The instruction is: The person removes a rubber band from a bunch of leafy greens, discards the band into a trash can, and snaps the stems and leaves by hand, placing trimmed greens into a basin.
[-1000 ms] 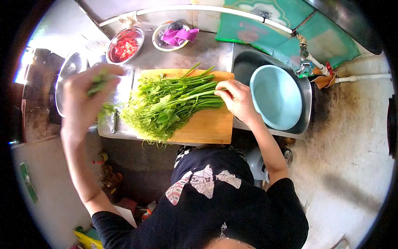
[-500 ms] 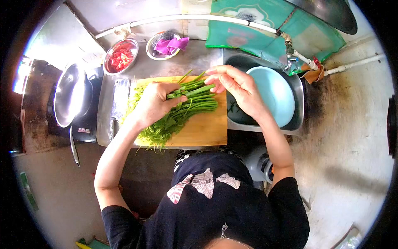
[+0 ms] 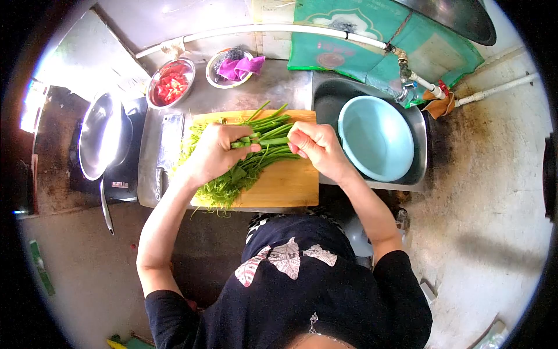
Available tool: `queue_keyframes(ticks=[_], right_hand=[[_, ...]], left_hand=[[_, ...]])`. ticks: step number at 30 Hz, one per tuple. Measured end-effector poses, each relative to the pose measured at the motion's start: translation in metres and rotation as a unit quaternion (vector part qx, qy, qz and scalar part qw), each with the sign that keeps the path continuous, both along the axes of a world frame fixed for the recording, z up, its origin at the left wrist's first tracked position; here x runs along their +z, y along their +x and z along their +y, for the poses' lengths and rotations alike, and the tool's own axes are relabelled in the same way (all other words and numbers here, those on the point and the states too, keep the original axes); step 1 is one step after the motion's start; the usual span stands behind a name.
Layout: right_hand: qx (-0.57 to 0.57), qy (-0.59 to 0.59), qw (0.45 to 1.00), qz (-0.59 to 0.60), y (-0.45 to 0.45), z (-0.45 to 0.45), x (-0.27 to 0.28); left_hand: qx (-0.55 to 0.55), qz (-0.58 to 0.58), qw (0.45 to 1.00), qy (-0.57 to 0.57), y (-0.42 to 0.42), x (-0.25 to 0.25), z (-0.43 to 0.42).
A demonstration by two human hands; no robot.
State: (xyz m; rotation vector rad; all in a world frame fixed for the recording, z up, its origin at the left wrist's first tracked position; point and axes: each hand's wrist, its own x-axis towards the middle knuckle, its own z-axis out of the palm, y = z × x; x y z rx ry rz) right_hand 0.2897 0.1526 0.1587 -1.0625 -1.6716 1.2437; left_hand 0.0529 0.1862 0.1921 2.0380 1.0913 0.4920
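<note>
A bunch of leafy green vegetable stems point(image 3: 232, 181) lies across the wooden cutting board point(image 3: 293, 189), leaves to the left and bare stalks to the right. My left hand point(image 3: 214, 154) is closed around a few of the stalks, just above the rest of the bunch. Closed too, my right hand point(image 3: 318, 148) pinches the right end of these stalks between thumb and fingers. Its curled fingers partly hide the stalk tips. Left of the board lies a cleaver point(image 3: 169, 142), its dark handle toward me.
Behind the board stand a metal bowl of cut red pieces point(image 3: 171, 84) and a bowl with a purple cloth point(image 3: 241, 68). A light blue basin point(image 3: 378, 139) sits in the sink point(image 3: 422, 148) under a tap point(image 3: 407, 87). A frying pan point(image 3: 102, 136) is at the left.
My right hand has come down and its loosely spread fingers have closed on the stalk ends. My left hand keeps its hold, nearly in the same place.
</note>
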Motion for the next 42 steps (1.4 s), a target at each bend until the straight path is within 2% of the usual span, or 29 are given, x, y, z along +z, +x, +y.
queue_keyframes(ticks=[3,7,9,10,13,16,19,21,22,24,25,26,28,29,31,32,33,34,35,37,38,40,41,42], right_hand=[[0.010,-0.069,0.985,0.158,-0.006,-0.006,-0.009],[-0.002,-0.090,0.970,0.226,-0.013,-0.012,-0.015],[0.014,-0.113,0.929,0.353,-0.016,-0.012,-0.021],[0.013,-0.112,0.929,0.353,-0.016,-0.011,-0.020],[0.028,-0.098,0.945,0.311,-0.008,-0.008,-0.015],[0.054,-0.106,0.988,0.102,0.014,0.002,0.000],[0.055,-0.068,0.995,0.040,0.013,0.009,0.008],[0.058,0.058,0.993,-0.090,0.008,0.012,0.009],[0.058,0.058,0.993,-0.089,0.007,0.012,0.012],[0.062,0.183,0.951,-0.241,0.004,0.010,0.018],[0.048,0.247,0.939,-0.233,0.003,0.013,0.015],[0.050,0.246,0.940,-0.233,0.003,0.012,0.015],[0.092,0.031,0.994,-0.042,0.004,0.006,0.017],[0.092,0.031,0.994,-0.042,0.002,0.002,0.012],[0.095,-0.112,0.976,0.159,-0.002,-0.004,-0.003],[0.096,-0.113,0.976,0.160,0.005,-0.001,-0.005],[0.120,-0.048,0.923,0.363,0.021,0.005,-0.006],[0.133,0.026,0.823,0.552,0.035,0.011,-0.007],[0.128,0.035,0.820,0.556,0.045,0.016,-0.013],[0.053,-0.093,0.896,0.430,0.058,0.007,-0.030],[0.058,-0.089,0.899,0.426,0.062,0.010,-0.036],[-0.096,-0.079,0.972,0.201,0.064,0.007,-0.063],[-0.118,-0.115,0.974,0.153,0.072,0.006,-0.081],[-0.117,-0.117,0.974,0.153,0.078,0.008,-0.112]], left_hand=[[-0.006,-0.012,1.000,0.002,0.000,-0.001,-0.001],[-0.012,-0.031,0.999,-0.015,0.001,0.000,-0.003],[-0.016,-0.034,0.999,-0.022,0.002,0.004,-0.003],[-0.014,-0.023,0.999,-0.020,0.004,0.010,-0.002],[-0.008,-0.006,1.000,-0.018,-0.001,0.007,-0.003],[-0.007,0.015,1.000,-0.008,-0.007,0.006,-0.001],[-0.017,0.048,0.998,0.028,-0.007,0.005,0.000],[-0.031,0.069,0.996,0.054,-0.005,0.005,0.000],[-0.030,0.067,0.996,0.053,-0.004,0.007,-0.001],[-0.028,0.065,0.996,0.053,-0.003,0.008,-0.001],[-0.029,0.058,0.996,0.059,-0.003,0.007,-0.001],[-0.030,0.050,0.996,0.065,-0.003,0.006,-0.002],[-0.034,0.039,0.997,0.050,-0.004,0.009,-0.003],[-0.039,0.028,0.998,0.037,-0.004,0.010,-0.003],[-0.036,0.017,0.997,0.065,-0.008,0.003,-0.002],[-0.036,0.007,0.995,0.091,-0.013,-0.002,-0.002],[-0.009,0.070,0.996,0.058,-0.027,-0.009,-0.003],[0.011,0.136,0.990,0.029,-0.037,-0.006,-0.001],[0.012,0.038,0.998,-0.040,-0.035,-0.001,-0.009],[0.023,0.021,0.998,-0.055,-0.030,0.005,-0.013],[0.033,-0.005,0.998,-0.044,-0.026,0.007,-0.008],[0.019,-0.024,0.999,-0.018,-0.026,0.009,-0.007],[0.021,-0.017,0.999,-0.026,-0.027,0.014,-0.008],[0.022,-0.012,0.999,-0.034,-0.028,0.016,-0.008]])
